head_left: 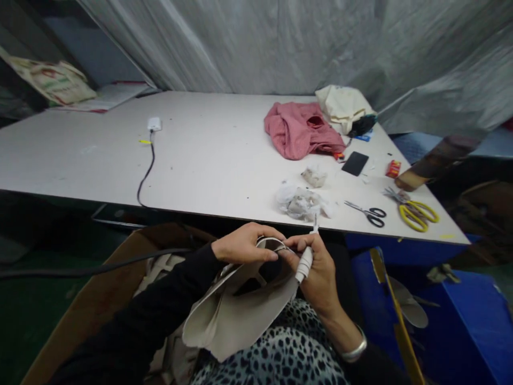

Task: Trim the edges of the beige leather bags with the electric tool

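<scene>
Seemingly one pale piece (244,315), one white-wrapped tool (305,263), two scissors (365,212) (404,202), one bracelet (356,351), one pink cloth (292,131)

Head view, forward and down

Setting: workshop. Indicators: long table (212,160) with black scissors (366,212) and yellow scissors (409,203), grey sheeting (256,48) hung behind, carton (90,310) of beige pieces (162,270), blue bin (476,315).
</scene>
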Tool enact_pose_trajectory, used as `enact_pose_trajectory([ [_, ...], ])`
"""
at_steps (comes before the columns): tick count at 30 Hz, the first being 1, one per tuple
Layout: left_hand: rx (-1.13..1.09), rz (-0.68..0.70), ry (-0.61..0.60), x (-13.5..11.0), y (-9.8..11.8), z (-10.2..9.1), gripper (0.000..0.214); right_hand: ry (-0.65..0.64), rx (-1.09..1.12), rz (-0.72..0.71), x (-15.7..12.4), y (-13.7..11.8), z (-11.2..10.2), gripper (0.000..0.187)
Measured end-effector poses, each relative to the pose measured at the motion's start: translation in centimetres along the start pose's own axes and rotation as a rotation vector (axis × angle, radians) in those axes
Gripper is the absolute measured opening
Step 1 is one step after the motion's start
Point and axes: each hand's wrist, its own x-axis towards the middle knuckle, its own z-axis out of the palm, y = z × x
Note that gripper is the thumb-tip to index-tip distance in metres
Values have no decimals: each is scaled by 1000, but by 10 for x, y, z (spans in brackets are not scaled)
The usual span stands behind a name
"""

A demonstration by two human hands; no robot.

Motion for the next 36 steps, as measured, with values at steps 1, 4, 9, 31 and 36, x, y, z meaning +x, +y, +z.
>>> enact_pose_trajectory([
  [1, -32, -10, 18, 3, -1, 4, 42, 20, -14, 8, 1, 3, -1, 24],
  [4, -113, -61, 87, 12, -2, 10, 32, 26, -12, 23, 5, 11, -2, 22],
  [9, -276, -158, 124, 24, -12, -2, 18, 61, -3, 6, 16, 19, -19, 19],
  [31, -747, -485, 365, 81, -55, 28, 44, 170, -447, -134, 105, 70, -68, 14],
  [36, -620, -472, 326, 83, -58, 26, 34, 81, -625, -235, 117, 71, -66, 16],
])
